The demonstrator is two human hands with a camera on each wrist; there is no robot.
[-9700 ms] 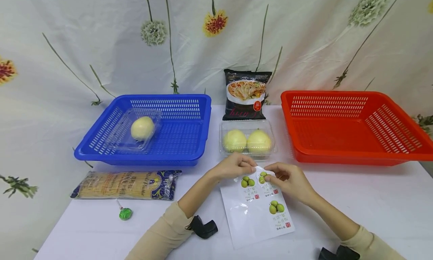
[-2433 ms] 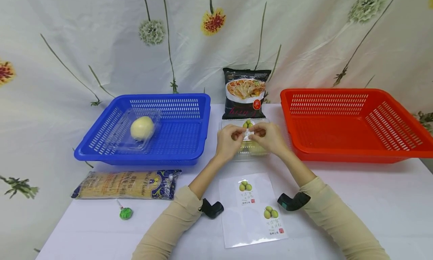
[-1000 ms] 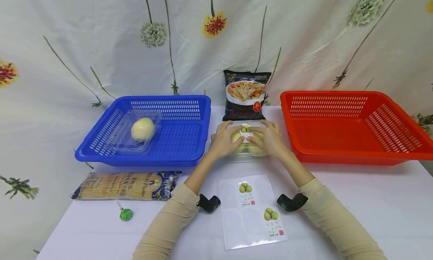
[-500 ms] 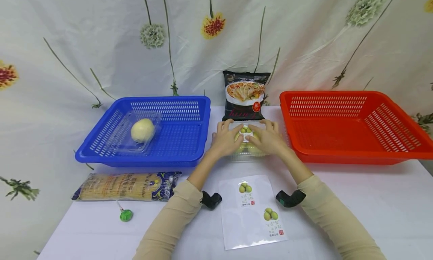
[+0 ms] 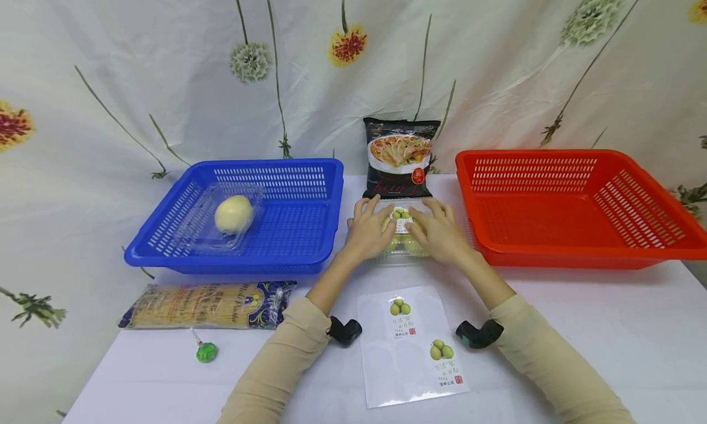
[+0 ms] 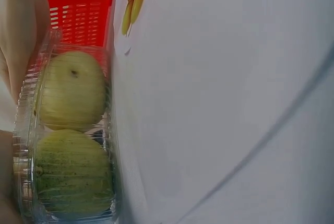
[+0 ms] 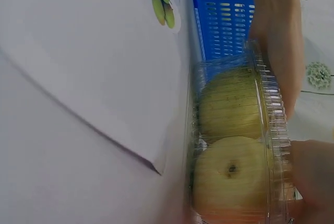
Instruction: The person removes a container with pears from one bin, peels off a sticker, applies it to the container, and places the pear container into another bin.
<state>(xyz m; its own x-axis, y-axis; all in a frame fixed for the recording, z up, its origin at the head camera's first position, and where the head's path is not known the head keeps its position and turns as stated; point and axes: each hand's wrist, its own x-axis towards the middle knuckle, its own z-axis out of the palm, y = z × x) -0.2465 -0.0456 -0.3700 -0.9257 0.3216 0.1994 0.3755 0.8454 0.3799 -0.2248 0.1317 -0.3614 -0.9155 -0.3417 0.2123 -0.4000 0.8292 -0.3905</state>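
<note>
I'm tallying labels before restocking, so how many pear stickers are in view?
3. One sticker is on top of the clear box; the upper sticker and lower-right sticker are on the white sheet. More could be hidden.

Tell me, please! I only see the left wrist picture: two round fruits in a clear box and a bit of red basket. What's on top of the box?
Observer: A label with green fruit printed on it is on top of the clear box.
Operator: And what's behind the box?
Observer: A black packet with a food picture on it.
Operator: Ooh, any sweets?
Observer: Yes, what looks like a green lollipop lies in front of the pasta packet.
</note>
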